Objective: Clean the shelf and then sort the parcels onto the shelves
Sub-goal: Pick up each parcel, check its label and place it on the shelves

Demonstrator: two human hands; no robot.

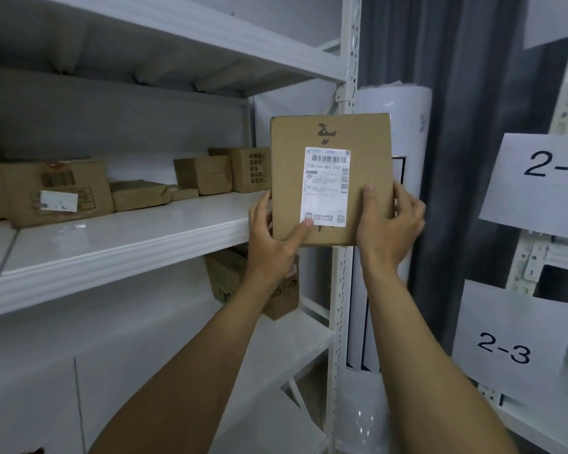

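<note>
I hold a flat brown cardboard parcel (pixel 330 139) upright in front of the white shelf's right post, its white shipping label (pixel 327 186) facing me. My left hand (pixel 273 237) grips its lower left corner, thumb on the label's bottom edge. My right hand (pixel 389 224) grips the lower right edge, fingers wrapped behind. The middle shelf board (pixel 128 237) lies to the left of the parcel, with several brown boxes along its back.
A large box (pixel 56 191) with a torn label stands at the shelf's left, smaller boxes (pixel 204 175) further right. Another box (pixel 230 276) sits on the lower shelf. A second rack at right carries signs "2-2" (pixel 551 175) and "2-3" (pixel 505 348). A white cylinder (pixel 404 126) and dark curtain stand behind.
</note>
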